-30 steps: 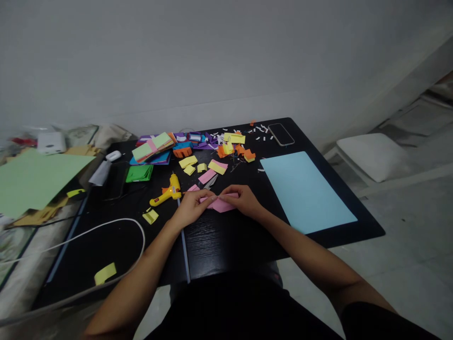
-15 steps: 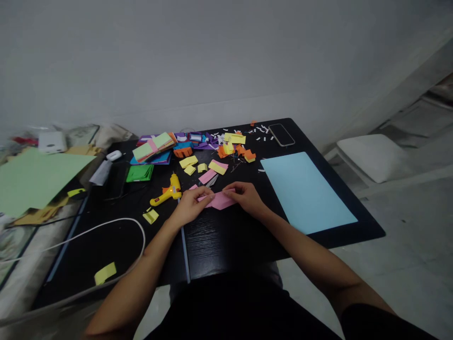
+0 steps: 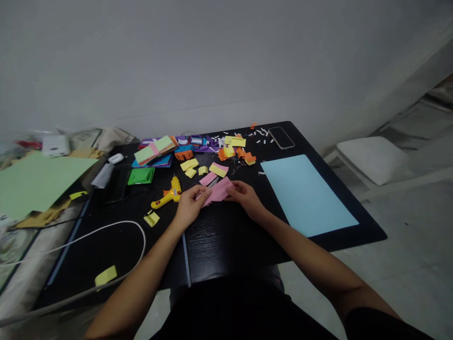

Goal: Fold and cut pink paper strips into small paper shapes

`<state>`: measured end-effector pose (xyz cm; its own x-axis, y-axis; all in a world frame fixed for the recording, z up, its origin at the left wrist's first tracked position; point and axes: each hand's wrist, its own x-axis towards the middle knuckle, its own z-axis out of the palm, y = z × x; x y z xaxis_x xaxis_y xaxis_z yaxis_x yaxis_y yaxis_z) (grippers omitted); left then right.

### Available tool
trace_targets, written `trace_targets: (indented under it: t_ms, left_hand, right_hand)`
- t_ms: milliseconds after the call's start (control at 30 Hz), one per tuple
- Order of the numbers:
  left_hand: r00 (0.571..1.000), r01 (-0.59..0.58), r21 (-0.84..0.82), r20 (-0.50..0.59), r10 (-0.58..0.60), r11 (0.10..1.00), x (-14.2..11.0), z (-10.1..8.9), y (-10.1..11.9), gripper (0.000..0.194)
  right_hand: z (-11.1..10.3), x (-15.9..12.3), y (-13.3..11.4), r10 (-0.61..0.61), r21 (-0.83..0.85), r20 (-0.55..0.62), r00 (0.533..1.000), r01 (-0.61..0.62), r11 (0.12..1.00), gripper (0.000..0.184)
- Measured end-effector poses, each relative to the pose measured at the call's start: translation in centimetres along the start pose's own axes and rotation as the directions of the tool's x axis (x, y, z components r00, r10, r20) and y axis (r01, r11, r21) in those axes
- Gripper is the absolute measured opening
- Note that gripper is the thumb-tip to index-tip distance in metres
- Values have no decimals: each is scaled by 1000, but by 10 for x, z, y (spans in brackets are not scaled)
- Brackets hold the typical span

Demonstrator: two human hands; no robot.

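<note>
A creased piece of pink paper (image 3: pixel 218 191) is held between both hands over the black table (image 3: pixel 226 245). My left hand (image 3: pixel 191 203) pinches its left end, and my right hand (image 3: pixel 246 198) grips the right end. Just beyond the paper, the grey blades of scissors (image 3: pixel 214 182) show in part; their handles are hidden. Close by lie a pink paper strip (image 3: pixel 207 178) and a yellow-and-pink folded piece (image 3: pixel 218 170). A yellow glue gun (image 3: pixel 170 193) rests left of my left hand.
Cut paper stacks (image 3: pixel 155 150) and scraps line the back. A phone (image 3: pixel 281 138) lies at the back right, above a light blue sheet (image 3: pixel 307 193). A white cable (image 3: pixel 143 236) loops at the left, near a large green sheet (image 3: pixel 42 179). A white stool (image 3: pixel 371 156) stands right.
Both hands have turned the pink paper so that more of its face shows, its right end now tilted up and away. The view has shifted slightly.
</note>
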<state>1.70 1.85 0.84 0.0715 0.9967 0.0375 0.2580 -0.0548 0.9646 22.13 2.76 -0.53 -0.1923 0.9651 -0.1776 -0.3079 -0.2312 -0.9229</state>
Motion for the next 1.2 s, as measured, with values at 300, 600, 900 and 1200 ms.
trace_targets:
  t_ms: [300, 600, 900, 1200]
  left_hand:
    - [977, 125, -116, 185, -102, 985, -5, 14, 6, 30]
    - [973, 127, -98, 204, -105, 987, -7, 15, 10, 28]
    - [991, 21, -206, 135, 7, 978, -1, 2, 11, 39]
    - [978, 33, -222, 210, 15, 974, 1, -4, 6, 30]
  right_hand:
    - [0, -1, 4, -55, -77, -21, 998, 54, 996, 34]
    - [1, -3, 1, -49, -147, 42, 998, 54, 988, 33]
    - [0, -7, -8, -72, -296, 80, 994, 93, 951, 25]
    - [-1, -6, -7, -129, -267, 55, 990, 139, 954, 23]
